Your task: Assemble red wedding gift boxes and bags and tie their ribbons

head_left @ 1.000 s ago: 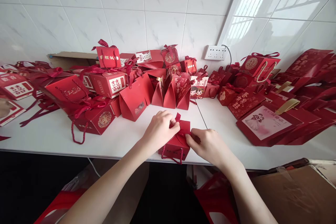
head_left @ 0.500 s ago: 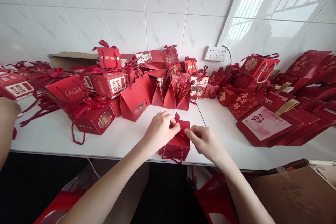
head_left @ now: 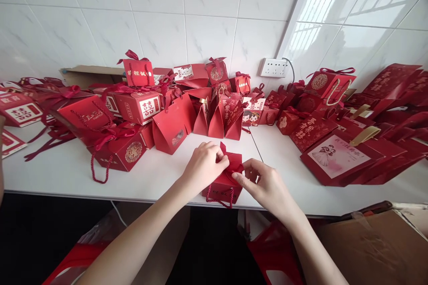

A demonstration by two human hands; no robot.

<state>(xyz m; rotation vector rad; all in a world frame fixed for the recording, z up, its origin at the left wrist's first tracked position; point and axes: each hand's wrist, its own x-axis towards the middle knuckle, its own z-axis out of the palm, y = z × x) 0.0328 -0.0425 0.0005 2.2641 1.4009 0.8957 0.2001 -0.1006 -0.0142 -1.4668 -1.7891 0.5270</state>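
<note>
A small red gift box (head_left: 223, 190) with a twisted cord handle stands at the table's front edge, between my hands. On its top lies a red ribbon (head_left: 231, 165), formed into a bow. My left hand (head_left: 207, 160) pinches the ribbon at the left side of the bow, fingers curled. At the bow's right side, my right hand (head_left: 259, 176) holds the ribbon between thumb and fingertips. Part of the bow is hidden behind the fingers.
Red gift boxes (head_left: 117, 147) are heaped at the left, and more red bags (head_left: 341, 156) at the right. Upright red bags (head_left: 217, 120) line the back. A power strip (head_left: 276, 68) is on the tiled wall. A cardboard box (head_left: 374, 245) sits below right.
My right hand has shifted its fingers lower and inward on the bow, whose loops look fuller. The other person's hand at the far left has mostly left the view, uncovering a red-and-white box.
</note>
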